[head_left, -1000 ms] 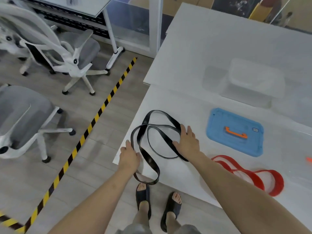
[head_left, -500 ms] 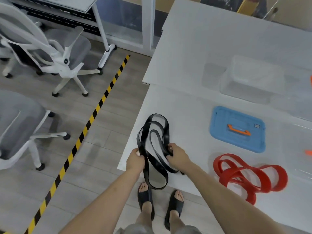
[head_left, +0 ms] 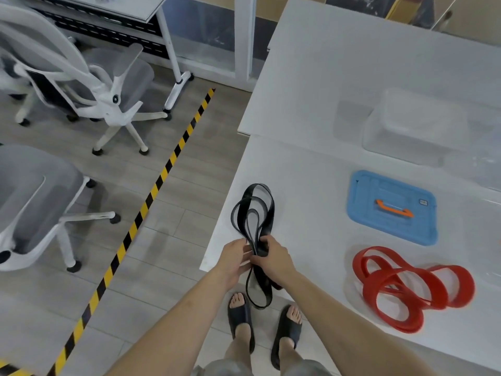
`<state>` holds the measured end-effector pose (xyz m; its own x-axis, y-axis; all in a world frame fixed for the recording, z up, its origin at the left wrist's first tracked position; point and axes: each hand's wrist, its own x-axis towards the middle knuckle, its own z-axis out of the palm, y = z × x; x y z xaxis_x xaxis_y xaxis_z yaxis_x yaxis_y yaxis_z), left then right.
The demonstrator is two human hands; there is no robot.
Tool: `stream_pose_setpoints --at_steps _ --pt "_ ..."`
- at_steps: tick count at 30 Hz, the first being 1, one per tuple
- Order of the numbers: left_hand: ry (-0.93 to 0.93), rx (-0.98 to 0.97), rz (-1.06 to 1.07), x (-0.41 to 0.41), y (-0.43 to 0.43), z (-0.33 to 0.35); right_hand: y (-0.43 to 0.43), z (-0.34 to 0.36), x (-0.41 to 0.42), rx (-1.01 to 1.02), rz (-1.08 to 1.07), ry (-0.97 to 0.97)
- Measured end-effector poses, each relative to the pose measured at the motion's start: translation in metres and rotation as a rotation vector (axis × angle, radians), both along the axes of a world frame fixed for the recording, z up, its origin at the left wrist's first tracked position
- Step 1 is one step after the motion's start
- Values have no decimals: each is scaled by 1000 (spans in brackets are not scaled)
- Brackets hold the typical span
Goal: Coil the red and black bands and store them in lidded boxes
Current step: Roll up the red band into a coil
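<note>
The black band point(head_left: 253, 213) is gathered into narrow loops at the near left corner of the white table point(head_left: 311, 172), with one loop hanging over the edge. My left hand point(head_left: 235, 257) and my right hand point(head_left: 272, 260) meet at the band's waist and both pinch it there. The red band point(head_left: 406, 289) lies in loose overlapping loops on the table to the right. A blue lid point(head_left: 393, 207) with an orange handle lies flat beyond it. A clear plastic box point(head_left: 414, 131) stands farther back.
Two white and grey office chairs point(head_left: 89, 85) stand on the wooden floor at the left. A yellow-black tape line point(head_left: 151, 196) runs across the floor. My feet in black sandals point(head_left: 241, 316) are at the table's edge.
My hands have moved together, squeezing the black band from wide spread loops into a narrow bundle pinched at its middle. The view has shifted slightly.
</note>
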<state>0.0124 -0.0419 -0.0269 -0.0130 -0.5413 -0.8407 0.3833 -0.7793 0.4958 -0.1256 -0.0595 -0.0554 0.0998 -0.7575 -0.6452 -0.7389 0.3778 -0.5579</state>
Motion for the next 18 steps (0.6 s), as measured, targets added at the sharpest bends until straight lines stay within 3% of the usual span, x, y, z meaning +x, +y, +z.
stream_pose_setpoints --at_steps 4,8,14,18 --pt "75 -65 -4 -5 -6 27 0 22 -17 -42 -153 -98" --pt "43 -216 -157 -32 -15 59 0 71 -52 -152 -305 -160" --pt "-316 -556 -409 -105 -15 104 20 137 -138 -357 -406 -132" --pt "-472 -729 -414 -164 -6 126 59 169 -211 -427 -445 -83"
